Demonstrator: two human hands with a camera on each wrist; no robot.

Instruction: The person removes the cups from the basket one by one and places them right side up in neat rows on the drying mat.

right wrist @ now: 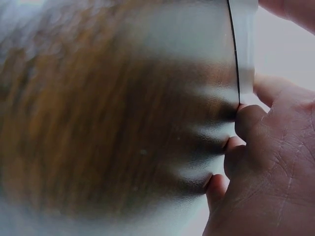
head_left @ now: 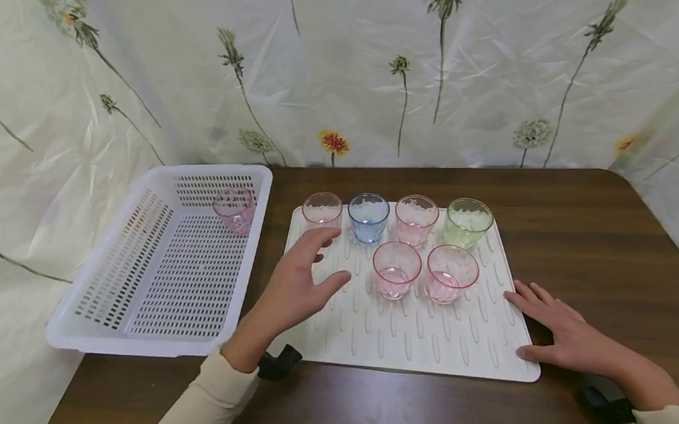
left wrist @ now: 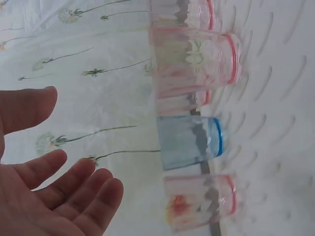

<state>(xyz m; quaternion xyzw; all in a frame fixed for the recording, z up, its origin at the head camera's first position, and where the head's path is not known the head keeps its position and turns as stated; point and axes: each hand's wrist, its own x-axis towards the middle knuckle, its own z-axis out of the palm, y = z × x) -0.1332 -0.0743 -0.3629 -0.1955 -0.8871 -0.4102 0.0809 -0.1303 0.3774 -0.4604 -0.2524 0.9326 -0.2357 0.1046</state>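
My left hand [head_left: 299, 286] hovers over the left part of a white ribbed mat [head_left: 394, 348], its thumb and fingers apart with nothing between them. In the head view its fingertips overlap the base of a pink-rimmed glass [head_left: 323, 209]; the left wrist view shows a gap between hand and glasses. Beside that glass stand a blue glass [head_left: 368, 220], another pink glass [head_left: 416, 222] and a green glass [head_left: 468, 224]. In front are two more pink glasses [head_left: 395, 274] [head_left: 451, 279]. My right hand [head_left: 562, 332] rests spread at the mat's right edge, fingertips touching the tabletop [right wrist: 123, 123].
Left of the mat sits a white perforated plastic basket [head_left: 256, 245], with one pink glass [head_left: 235, 211] in its back right corner. A flower-print sheet [head_left: 352, 72] hangs behind the dark wooden table [head_left: 605, 228].
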